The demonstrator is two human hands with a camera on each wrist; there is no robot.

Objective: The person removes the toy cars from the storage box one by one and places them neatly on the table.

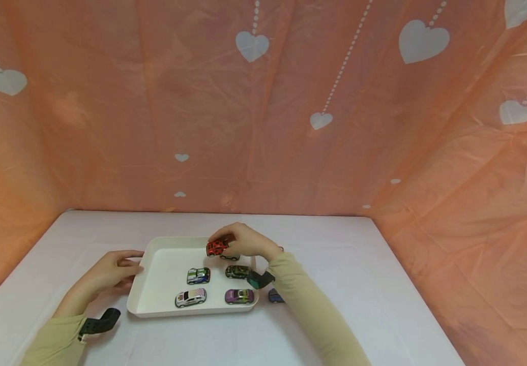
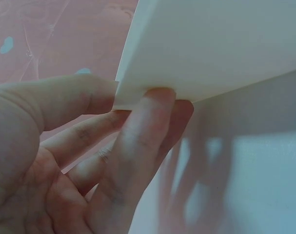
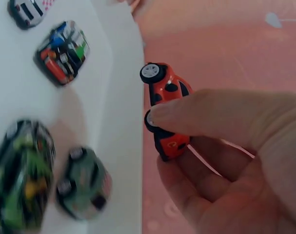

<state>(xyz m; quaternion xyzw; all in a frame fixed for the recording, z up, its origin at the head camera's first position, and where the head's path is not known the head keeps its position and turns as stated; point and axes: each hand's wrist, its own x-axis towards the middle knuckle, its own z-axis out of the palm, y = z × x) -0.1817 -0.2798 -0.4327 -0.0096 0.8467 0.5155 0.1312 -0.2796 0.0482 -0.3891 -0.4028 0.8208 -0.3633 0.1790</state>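
Observation:
My left hand [image 1: 114,269] grips the left edge of a white tray [image 1: 163,277]. In the left wrist view its thumb lies at the rim and fingertips press the tray's underside [image 2: 211,48]. Above the far right part of the tray, my right hand [image 1: 246,241] pinches a red toy car [image 1: 216,248] with black spots between thumb and fingers; the right wrist view shows the car [image 3: 169,92] side-on. Below that hand sits a pale green toy car [image 3: 84,185], partly hidden in the head view. A dark green patterned toy car [image 1: 237,272] stands nearby in the tray.
Also in the tray are a blue, white and green toy car [image 1: 198,275], a white toy car [image 1: 191,297] and a purple toy car [image 1: 239,296]. A blue toy car [image 1: 275,296] lies on the white table [image 1: 337,269] right of the tray, partly behind the right sleeve.

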